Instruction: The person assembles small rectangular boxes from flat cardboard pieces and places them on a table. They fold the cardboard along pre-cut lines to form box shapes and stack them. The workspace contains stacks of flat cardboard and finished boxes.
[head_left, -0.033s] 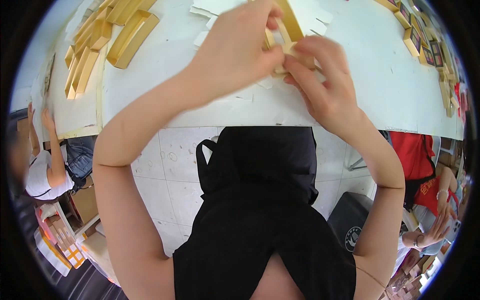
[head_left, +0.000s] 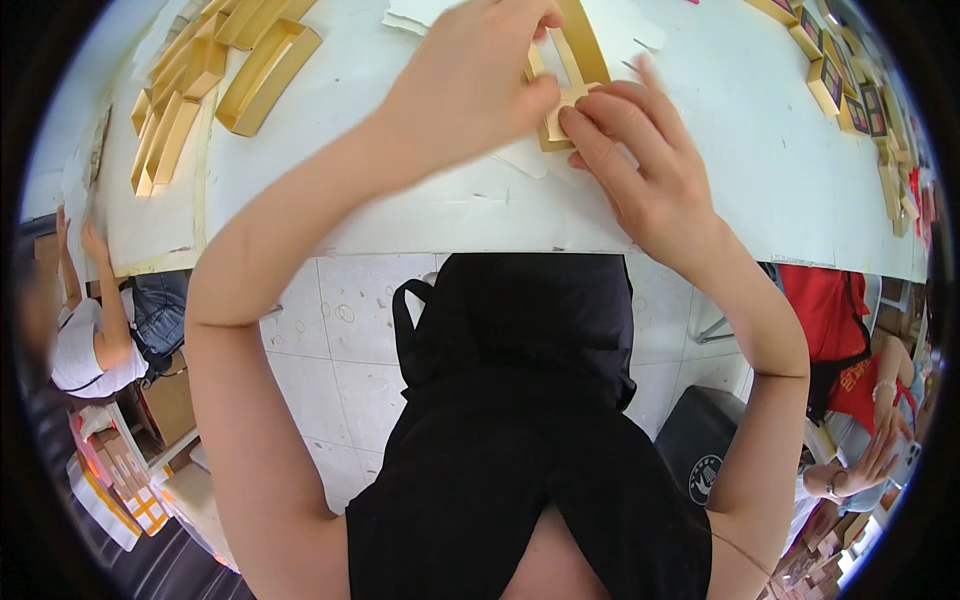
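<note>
A narrow gold open box lies lengthwise at the far middle of the table, between my hands. Inside it sits a cream insert with cut-outs. My left hand grips the box's left side, its fingers curled over the wall. At the near right corner, my right hand has thumb and fingers pinched on the insert's near end. Those fingertips partly cover the insert, and the box's far end runs out of the picture.
Several gold trays stand at the far left of the white table. Gold boxes with dark contents line the right. Thin white sheets lie around my work. Co-workers' hands show at left and right. A dark bin stands below.
My hands have shifted slightly on the box, and its near corner and the insert show more clearly. The white sheets beneath have moved a little. The trays remain in nearly the same place.
</note>
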